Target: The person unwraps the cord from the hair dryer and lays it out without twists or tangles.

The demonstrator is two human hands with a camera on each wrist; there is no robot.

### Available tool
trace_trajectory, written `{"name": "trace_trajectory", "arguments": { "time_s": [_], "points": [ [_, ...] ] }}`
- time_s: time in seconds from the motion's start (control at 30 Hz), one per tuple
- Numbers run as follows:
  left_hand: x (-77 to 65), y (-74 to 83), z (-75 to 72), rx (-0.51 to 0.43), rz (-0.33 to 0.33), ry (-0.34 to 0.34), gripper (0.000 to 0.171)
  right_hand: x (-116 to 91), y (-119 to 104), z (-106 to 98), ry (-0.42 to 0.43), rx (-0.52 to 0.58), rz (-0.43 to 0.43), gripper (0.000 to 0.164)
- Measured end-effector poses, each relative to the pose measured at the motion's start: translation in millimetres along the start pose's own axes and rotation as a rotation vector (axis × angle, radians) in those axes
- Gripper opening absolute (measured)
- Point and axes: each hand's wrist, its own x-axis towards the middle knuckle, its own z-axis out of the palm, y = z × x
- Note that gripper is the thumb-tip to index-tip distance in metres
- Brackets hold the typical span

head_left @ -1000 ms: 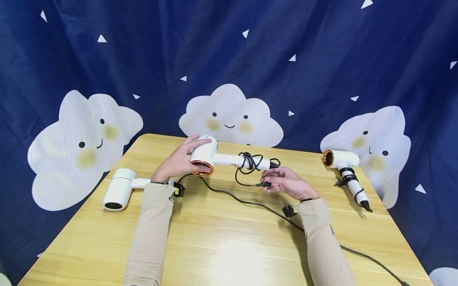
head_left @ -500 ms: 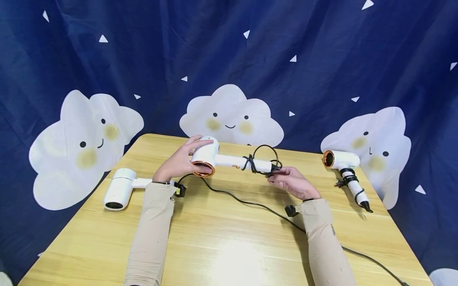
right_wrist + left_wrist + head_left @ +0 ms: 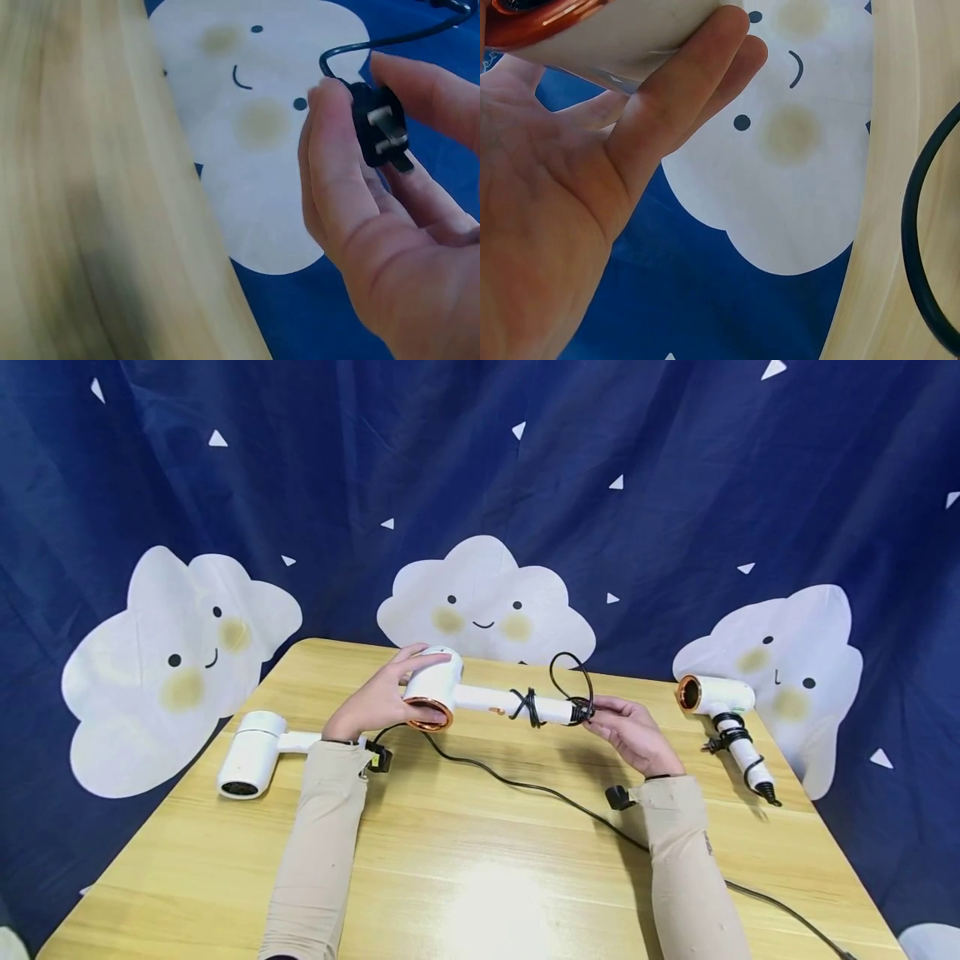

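Note:
My left hand [image 3: 367,703] grips the head of a white hair dryer [image 3: 480,697] with a copper-coloured ring, held level above the table. In the left wrist view the fingers reach along the dryer's white barrel [image 3: 649,41]. A thin black power cord [image 3: 532,708] winds around the handle and rises in a loose loop past its end. Right at that end, my right hand [image 3: 637,737] holds the cord's plug. From the right wrist, the black two-pin plug [image 3: 380,126] shows between the fingers and thumb, prongs turned towards the camera.
To the left, another white hair dryer [image 3: 251,758] lies on the wooden table [image 3: 450,868]. A third [image 3: 722,693], its cord wrapped around the handle, lies at the right edge. One black cable [image 3: 528,787] crosses the table beneath both arms. A blue cloud-print curtain [image 3: 337,460] hangs behind.
My right hand has moved right and slightly up with the plug, from below the handle to its end. The cord's loop has swung up above the handle. The left hand stays nearly still.

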Motion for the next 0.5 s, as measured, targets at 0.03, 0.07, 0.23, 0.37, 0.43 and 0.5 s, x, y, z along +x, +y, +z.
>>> {"name": "trace_trajectory", "arguments": {
  "time_s": [0.03, 0.07, 0.23, 0.37, 0.43, 0.5],
  "points": [
    [0.1, -0.1, 0.2, -0.002, 0.0, -0.001, 0.09, 0, -1, 0, 0.015, 0.008, -0.008, 0.032],
    [0.3, -0.2, 0.3, -0.005, 0.001, -0.004, 0.09, -1, -2, 0, 0.028, 0.017, -0.015, 0.031],
    [0.9, -1.0, 1.1, -0.009, 0.005, -0.017, 0.091, -3, -8, 0, 0.074, 0.062, -0.068, 0.026],
    [1.3, -1.3, 1.4, -0.009, 0.006, -0.017, 0.091, -4, -14, 2, 0.122, 0.124, -0.123, 0.022],
    [1.4, -1.3, 1.3, -0.007, 0.005, -0.016, 0.091, -5, -17, 4, 0.144, 0.145, -0.146, 0.02],
    [1.6, -1.1, 1.1, -0.004, 0.003, -0.016, 0.091, -6, -20, 6, 0.154, 0.165, -0.169, 0.019]
  ]
}}
